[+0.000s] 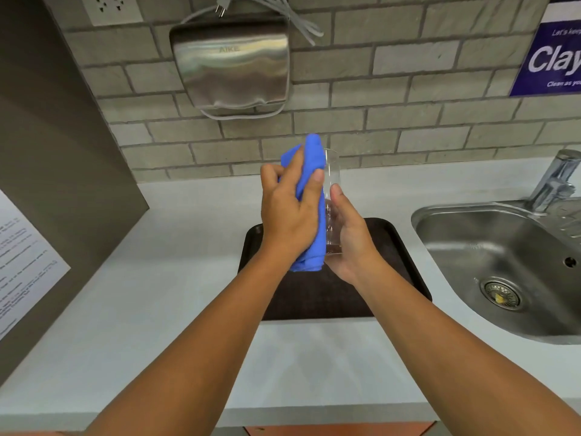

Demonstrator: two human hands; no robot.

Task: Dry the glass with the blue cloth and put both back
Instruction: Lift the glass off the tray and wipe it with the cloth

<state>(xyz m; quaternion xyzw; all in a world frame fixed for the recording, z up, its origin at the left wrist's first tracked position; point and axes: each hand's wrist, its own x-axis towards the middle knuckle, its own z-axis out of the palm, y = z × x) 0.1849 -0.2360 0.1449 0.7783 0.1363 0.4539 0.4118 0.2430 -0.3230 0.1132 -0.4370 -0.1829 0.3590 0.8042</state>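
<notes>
Left hand (287,212) clasps blue cloth (309,196), right hand (349,243) glass (332,196), over tray (393,247).

I see grey brick wall (393,99), steel hand dryer (231,66) mounted on it; pale surface (176,278); steel sink (503,262), tap (556,177) at right.

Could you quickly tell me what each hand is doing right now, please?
Left hand: closed on the blue cloth, pressing it against the glass.
Right hand: closed around the glass, holding it upright above the tray.
</notes>
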